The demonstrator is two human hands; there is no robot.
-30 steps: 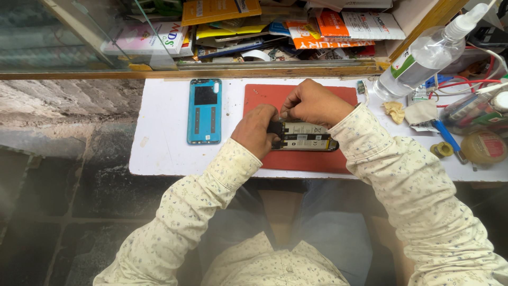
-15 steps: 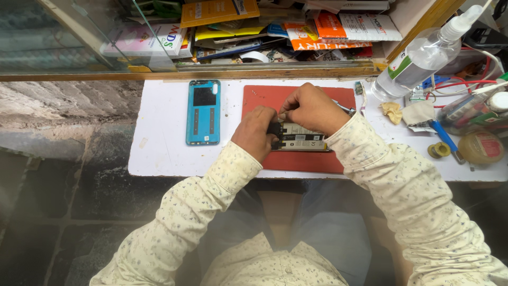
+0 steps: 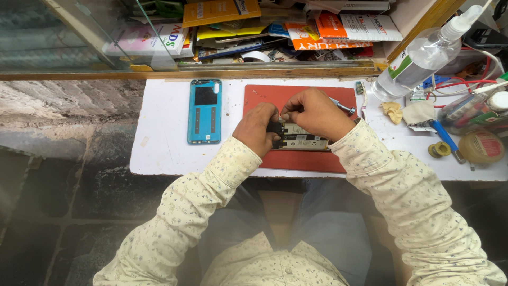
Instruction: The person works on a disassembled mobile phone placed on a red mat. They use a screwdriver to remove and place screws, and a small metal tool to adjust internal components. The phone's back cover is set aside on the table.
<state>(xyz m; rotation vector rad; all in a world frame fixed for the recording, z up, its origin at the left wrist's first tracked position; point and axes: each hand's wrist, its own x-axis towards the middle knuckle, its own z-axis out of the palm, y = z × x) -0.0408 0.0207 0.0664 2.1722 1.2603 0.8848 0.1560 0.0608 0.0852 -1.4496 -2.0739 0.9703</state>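
Now, both your hands meet over the opened phone, which lies on the red mat at the middle of the white tabletop. Your left hand is curled closed around the phone's left end, fingers bent over its edge. Your right hand is closed in a pinch above the phone's top edge, and a slim metal tool sticks out from it toward 2 o'clock; the tip is hidden by your fingers, so I cannot tell what it touches.

Containers: at 2 o'clock from the phone, a clear plastic bottle with a white nozzle leans tilted, clear liquid inside, a white and green label on its side. At 3 o'clock, near the table's right edge, sits a round yellowish tub with a red label on top; its contents do not show. Just left of it lies a small spool.

Packages: along the shelf at 12 o'clock, flat packs lie stacked and overlapping: a yellow card, an orange one, a white one, and a pale box behind the glass pane.

At 9 o'clock from the mat, well apart from your hands, the blue back cover lies flat, inner side up.
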